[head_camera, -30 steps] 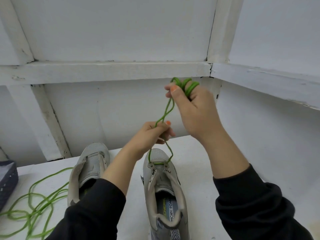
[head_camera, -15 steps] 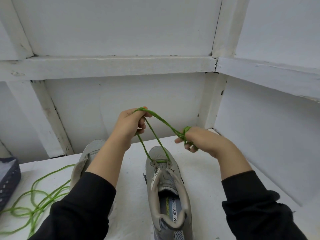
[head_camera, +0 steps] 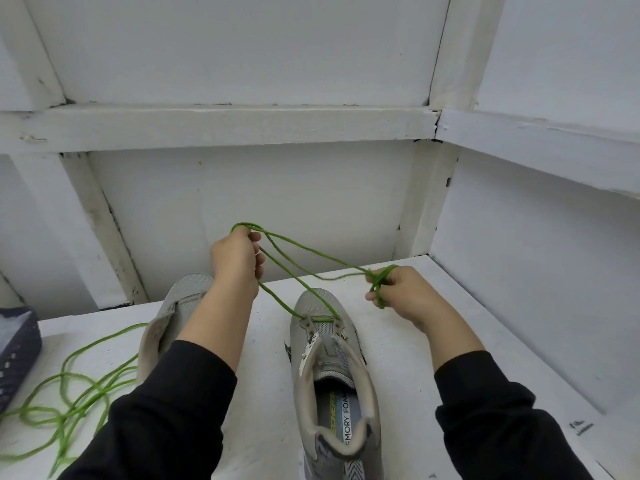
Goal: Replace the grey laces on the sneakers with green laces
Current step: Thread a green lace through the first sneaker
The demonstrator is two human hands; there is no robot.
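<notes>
Barely started. Holds the green lace (head_camera: 294,268) above the near sneaker (head_camera: 332,375), threaded through only its lowest eyelets. Grips a loop in the curled left hand (head_camera: 239,258), with coils wound round the clenched fingers of the right hand (head_camera: 405,296). Leaves the second sneaker (head_camera: 173,313) seemingly unlaced, with a spare lace (head_camera: 79,386) beside it.

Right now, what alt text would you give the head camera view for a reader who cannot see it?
A person's left hand and right hand hold up a green lace threaded through the front eyelets of a grey sneaker on a white table. A second sneaker, a tangled spare lace and a dark basket sit further left.
</notes>
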